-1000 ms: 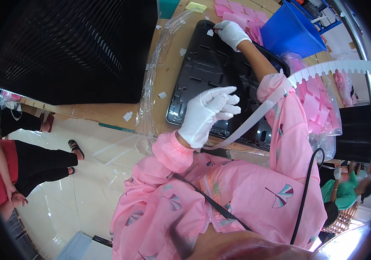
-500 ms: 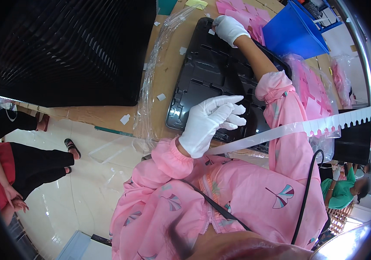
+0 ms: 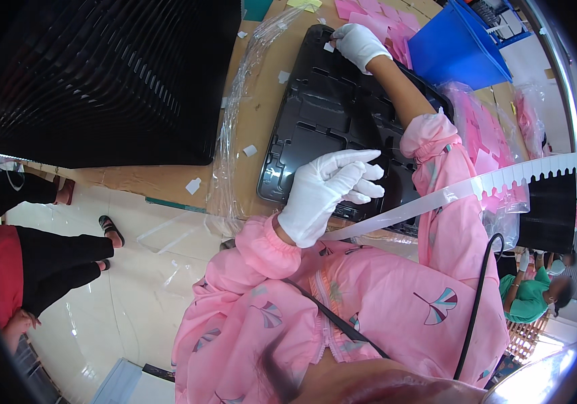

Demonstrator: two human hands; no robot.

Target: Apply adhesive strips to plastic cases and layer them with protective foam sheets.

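Note:
A black moulded tray [image 3: 315, 121] lies on the brown table [image 3: 167, 178]. My left hand [image 3: 329, 192], in a white glove, hovers over the tray's near edge with its fingers stretched out. A long white strip [image 3: 504, 182] with a toothed edge starts under its palm and runs off to the right. My right hand [image 3: 359, 44], also gloved, reaches to the tray's far corner. It pinches a small white label [image 3: 329, 47] against the tray.
A tall stack of black trays [image 3: 100, 81] fills the upper left. Clear plastic film [image 3: 234, 135] and white paper scraps [image 3: 194, 185] lie beside the tray. A blue bin [image 3: 463, 40] and bags of pink sheets [image 3: 484, 148] are at the right. A person's legs [image 3: 46, 256] stand at left.
The white strip has swung down from a high arc to a flatter line. My left hand has shifted slightly right over the tray's edge. My right hand stays at the far corner.

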